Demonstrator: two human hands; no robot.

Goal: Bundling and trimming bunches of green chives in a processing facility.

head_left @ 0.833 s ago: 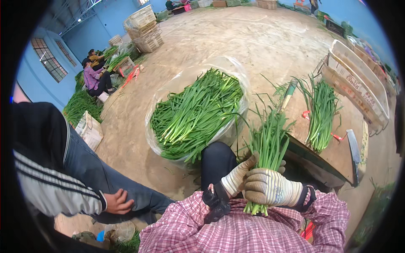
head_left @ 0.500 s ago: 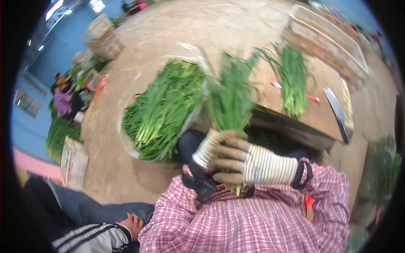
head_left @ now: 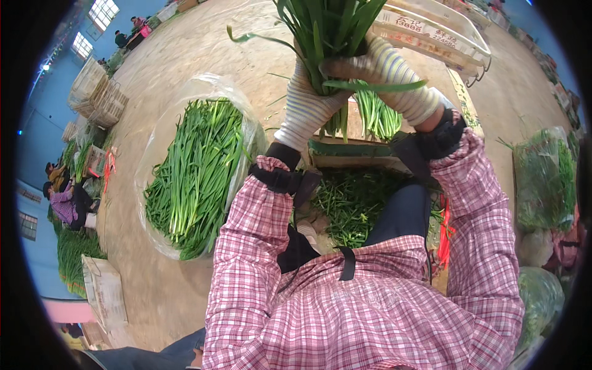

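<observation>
1. Far left, a seated co-worker (head_left: 63, 205) is busy beside more greens.
2. Left of centre, here's the supply: long loose leafy greens (head_left: 194, 172), looking like garlic chives, filling a clear plastic bag (head_left: 254, 132). Plenty left to work through, by the look of it.
3. Top centre, the left hand (head_left: 306, 98), in a striped glove, is closed around a bunch of greens (head_left: 327, 31), leaves fanning up past the frame's upper edge.
4. Below, lower centre, cut-looking leaf scraps (head_left: 345, 203) lie between the knees; some trimming seems done.
5. The gloved right hand (head_left: 385, 71) grips that same bunch, fingers blurred across its front. No tie shows on it, though the gloves hide its middle; I'd call this one gathered but unfinished.
6. Just behind the right wrist, a second bunch (head_left: 377, 114) lies on the wooden bench (head_left: 355, 126), ends neatly together. Probably further along; whether it's tied, I can't tell.
7. Right edge, packed greens (head_left: 542, 185) sit in clear plastic.
</observation>
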